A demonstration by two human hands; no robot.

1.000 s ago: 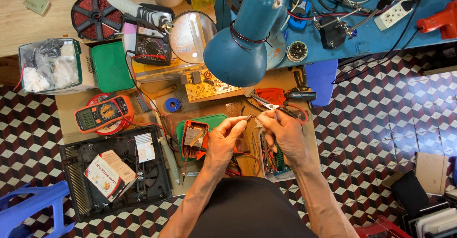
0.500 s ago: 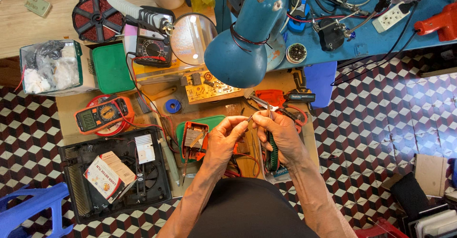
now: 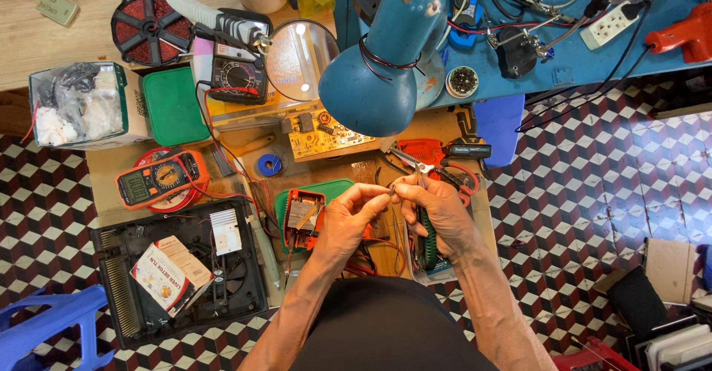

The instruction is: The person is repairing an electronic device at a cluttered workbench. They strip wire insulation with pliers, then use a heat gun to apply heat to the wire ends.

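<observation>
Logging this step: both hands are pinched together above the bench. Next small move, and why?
Probably keep the left hand steady and let the right hand work the small piece pinched between their fingertips. It is too tiny to identify, and the hands meet in mid-air above the open orange device, with nothing supporting them.

Teal lamp (image 3: 386, 67); orange multimeter (image 3: 159, 179) (red leads); checkered maroon-white floor (image 3: 593, 171).

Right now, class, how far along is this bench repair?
Done: the orange device lies opened, its insides showing, on the green tray. In hand: the left hand and right hand pinch a small part, too small to identify. Left: the device is not yet closed.
</observation>
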